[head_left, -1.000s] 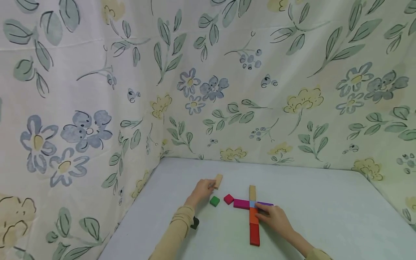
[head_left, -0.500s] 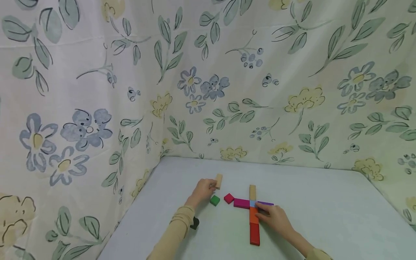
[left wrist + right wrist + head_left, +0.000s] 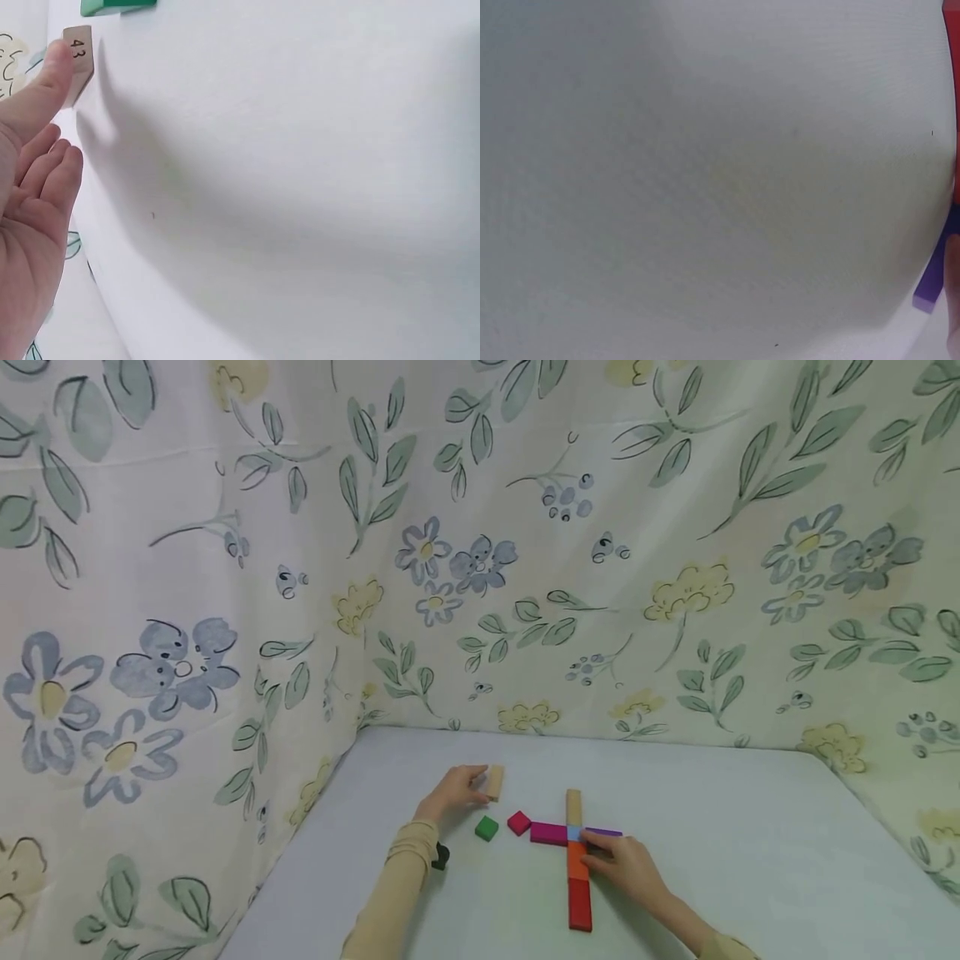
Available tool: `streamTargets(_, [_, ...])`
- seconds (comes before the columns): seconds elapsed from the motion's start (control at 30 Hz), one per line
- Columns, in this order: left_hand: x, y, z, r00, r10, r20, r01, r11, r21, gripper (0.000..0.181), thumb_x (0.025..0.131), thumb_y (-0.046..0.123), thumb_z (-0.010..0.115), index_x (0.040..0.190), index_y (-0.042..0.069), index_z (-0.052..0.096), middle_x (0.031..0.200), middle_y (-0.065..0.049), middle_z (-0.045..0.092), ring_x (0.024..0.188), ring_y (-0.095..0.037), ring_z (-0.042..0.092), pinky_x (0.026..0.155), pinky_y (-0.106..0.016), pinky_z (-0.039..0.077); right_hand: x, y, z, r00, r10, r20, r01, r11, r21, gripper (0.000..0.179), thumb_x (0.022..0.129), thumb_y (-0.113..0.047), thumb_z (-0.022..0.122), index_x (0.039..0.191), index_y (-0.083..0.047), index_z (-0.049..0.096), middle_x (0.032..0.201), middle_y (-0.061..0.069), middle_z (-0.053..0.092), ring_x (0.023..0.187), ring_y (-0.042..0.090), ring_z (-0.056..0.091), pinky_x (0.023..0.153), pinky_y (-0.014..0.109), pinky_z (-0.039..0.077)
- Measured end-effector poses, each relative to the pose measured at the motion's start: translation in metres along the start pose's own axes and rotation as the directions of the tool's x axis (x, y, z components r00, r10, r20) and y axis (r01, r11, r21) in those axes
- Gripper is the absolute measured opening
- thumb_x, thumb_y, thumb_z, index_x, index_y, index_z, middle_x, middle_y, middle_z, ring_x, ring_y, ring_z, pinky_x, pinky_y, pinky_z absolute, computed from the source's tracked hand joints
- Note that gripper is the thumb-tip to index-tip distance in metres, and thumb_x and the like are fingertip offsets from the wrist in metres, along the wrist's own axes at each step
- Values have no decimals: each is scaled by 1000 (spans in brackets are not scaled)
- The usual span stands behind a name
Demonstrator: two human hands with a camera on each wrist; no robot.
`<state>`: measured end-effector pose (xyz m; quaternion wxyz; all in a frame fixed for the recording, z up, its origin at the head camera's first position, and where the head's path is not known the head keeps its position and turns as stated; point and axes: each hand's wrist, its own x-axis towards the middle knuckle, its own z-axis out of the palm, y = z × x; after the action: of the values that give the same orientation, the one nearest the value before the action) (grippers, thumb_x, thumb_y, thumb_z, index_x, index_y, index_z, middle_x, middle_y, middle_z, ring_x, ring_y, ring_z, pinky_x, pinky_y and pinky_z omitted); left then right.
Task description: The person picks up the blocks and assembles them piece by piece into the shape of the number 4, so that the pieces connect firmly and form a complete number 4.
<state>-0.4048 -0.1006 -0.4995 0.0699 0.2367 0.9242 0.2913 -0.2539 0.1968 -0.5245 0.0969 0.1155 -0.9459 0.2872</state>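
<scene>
My left hand (image 3: 453, 789) is beside a plain wooden block (image 3: 496, 782), thumb and fingers spread apart along its left side. In the left wrist view the thumb overlaps this wooden block (image 3: 79, 56), which has "43" printed on its end. A green block (image 3: 487, 828) sits just nearer. My right hand (image 3: 630, 864) rests its fingertips at a cross of blocks, by the light blue block (image 3: 574, 833) and the orange block (image 3: 577, 860). A second wooden block (image 3: 573, 807), a magenta block (image 3: 549, 833), a purple block (image 3: 603, 832) and a red block (image 3: 580, 905) form the arms.
A crimson block (image 3: 519, 823) lies turned at an angle, its corner close to the magenta block. The white table (image 3: 750, 843) ends at a floral cloth (image 3: 570, 568) behind and on the left. A black object (image 3: 441, 857) shows at the left wrist.
The left thumb and fingers have spread apart beside the wooden block, where earlier they were closer together at its near end. The head view has shifted slightly. The right hand stays at the cross.
</scene>
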Motion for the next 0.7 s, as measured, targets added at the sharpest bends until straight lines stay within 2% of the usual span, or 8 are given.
streamTargets(0.27, [9,-1,-6,993,-28,110,28,1000,1,77,77,14,77,144,5,39,148,-14,41,134,-32,41,110,-44,35,-1,1,-1,999,-41,-8,41,999,-35,38,76,-21,77,112,-8,71,107,8,72,78,3,55,76,31,55])
streamTargets(0.57, [15,3,-6,985,9,171,-9,1000,2,84,77,12,78,146,2,32,151,-14,35,139,-30,35,114,-43,29,0,0,-1,1000,-7,9,7,1000,-17,38,77,-21,77,113,-10,71,108,8,72,82,7,60,78,33,56])
streamTargets(0.7, [18,6,-6,981,6,193,-5,1000,-1,86,76,11,77,148,4,29,151,-13,36,136,-28,39,113,-40,30,0,1,-1,1000,-12,4,12,1000,-8,38,77,-21,77,113,-10,71,107,8,72,84,9,63,78,33,56])
